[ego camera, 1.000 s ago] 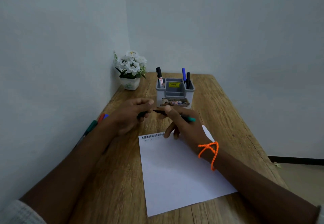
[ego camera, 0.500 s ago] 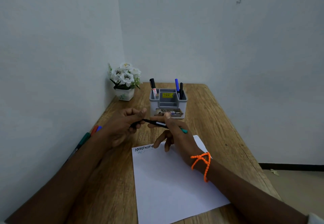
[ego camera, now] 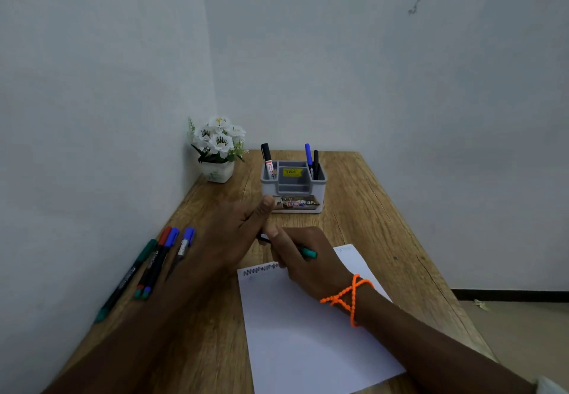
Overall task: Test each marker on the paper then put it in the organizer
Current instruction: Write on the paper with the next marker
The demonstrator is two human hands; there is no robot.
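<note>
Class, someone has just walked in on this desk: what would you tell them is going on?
A person is testing markers. The right hand grips a green-ended marker over the top edge of the paper, beside a row of scribbles. The left hand is beside it, thumb up; what it holds is hidden. Three markers already stand in the grey organizer. Four more markers lie by the wall.

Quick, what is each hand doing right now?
Left hand: open, fingers straight, holding nothing.
Right hand: gripping the green-ended marker above the paper.
</note>
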